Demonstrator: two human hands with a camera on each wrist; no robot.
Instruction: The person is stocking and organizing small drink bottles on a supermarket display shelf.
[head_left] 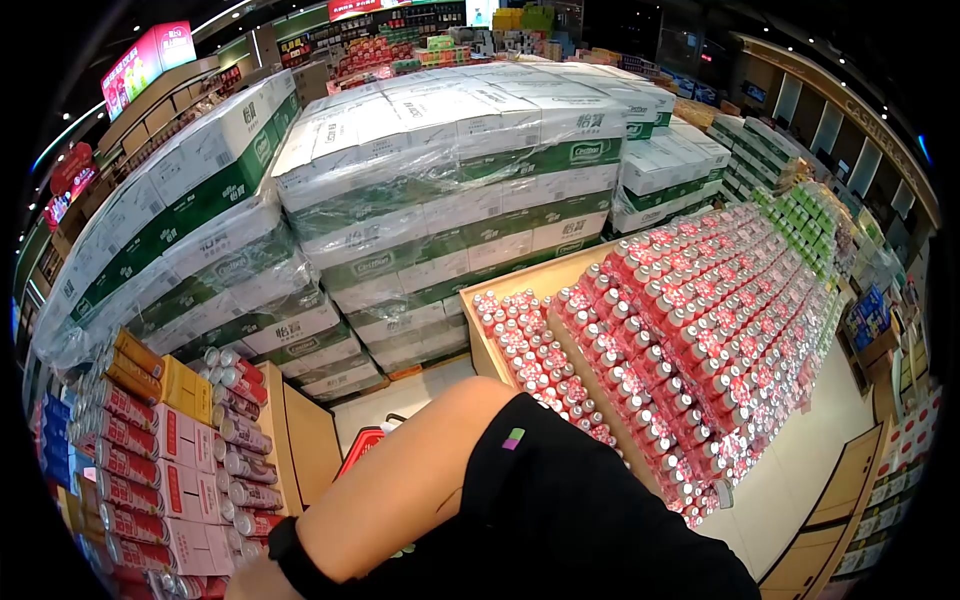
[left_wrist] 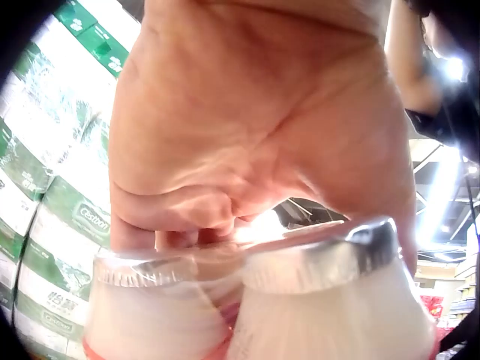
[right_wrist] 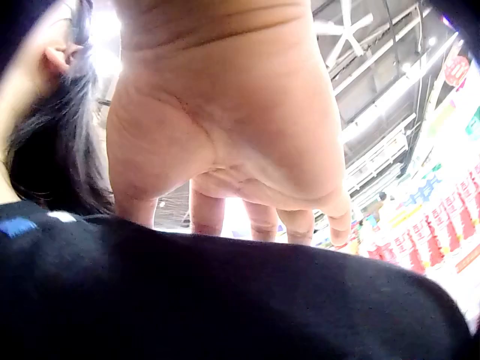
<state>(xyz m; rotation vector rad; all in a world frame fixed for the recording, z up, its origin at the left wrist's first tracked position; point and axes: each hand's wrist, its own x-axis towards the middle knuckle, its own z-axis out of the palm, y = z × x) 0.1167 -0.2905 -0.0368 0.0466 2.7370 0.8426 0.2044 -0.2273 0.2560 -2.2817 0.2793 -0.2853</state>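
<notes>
In the left wrist view my left hand (left_wrist: pixel 255 127) arches over two pale, silver-rimmed drink cans (left_wrist: pixel 315 300) that stand side by side, red showing lower down. Its thumb comes down at the right and its fingers curl behind the rims, gripping them. The right wrist view has my right hand (right_wrist: pixel 225 135) with its fingers spread and pointing down, their tips hidden behind black cloth (right_wrist: pixel 240 292). Across the head view lies a bare forearm (head_left: pixel 400 480), its black wrist band (head_left: pixel 300 560) at the lower left and its black sleeve (head_left: pixel 580 500) to the right.
Shrink-wrapped white and green cartons (head_left: pixel 450 200) are stacked ahead. Packs of pink cans (head_left: pixel 130 480) pile up at the left. A wooden bin (head_left: pixel 480 345) holds many red bottles (head_left: pixel 700 340) at the right. Something red (head_left: pixel 360 447) shows behind the forearm.
</notes>
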